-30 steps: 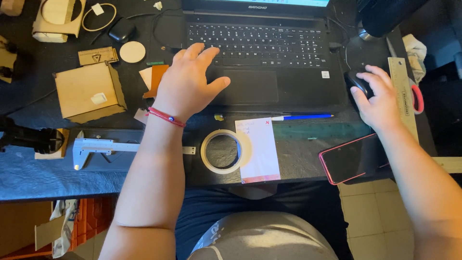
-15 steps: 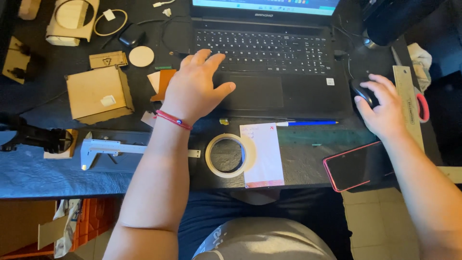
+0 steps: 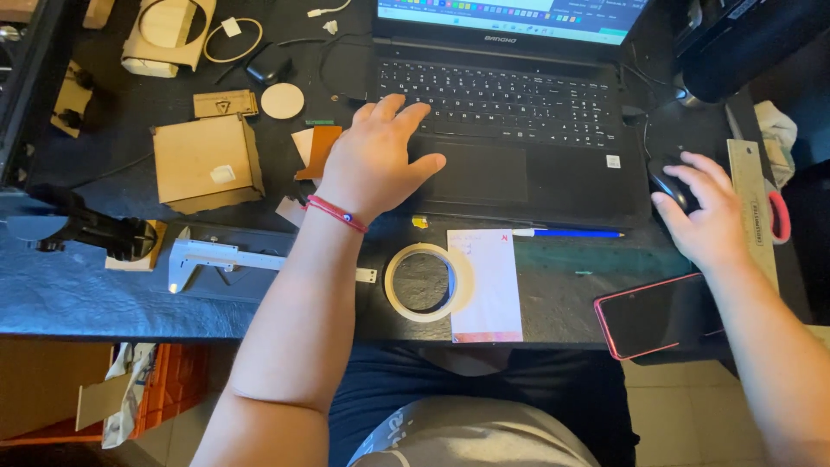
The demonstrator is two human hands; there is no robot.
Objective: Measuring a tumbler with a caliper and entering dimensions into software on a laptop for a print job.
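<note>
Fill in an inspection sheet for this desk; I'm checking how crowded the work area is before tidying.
Surface: dark desk, mostly covered.
Job's things: open black laptop under the left hand; black mouse under the right hand.
Clutter: tape roll, white note sheet, blue pen, caliper, wooden box, wooden disc, metal ruler, red-cased phone overhanging the front edge.
Hands: left fingers on the keyboard's edge beside the touchpad; right fingers on the mouse.
Cables: white cable by the laptop's far left corner.
Surroundings: tiled floor, orange crate below the desk.
</note>
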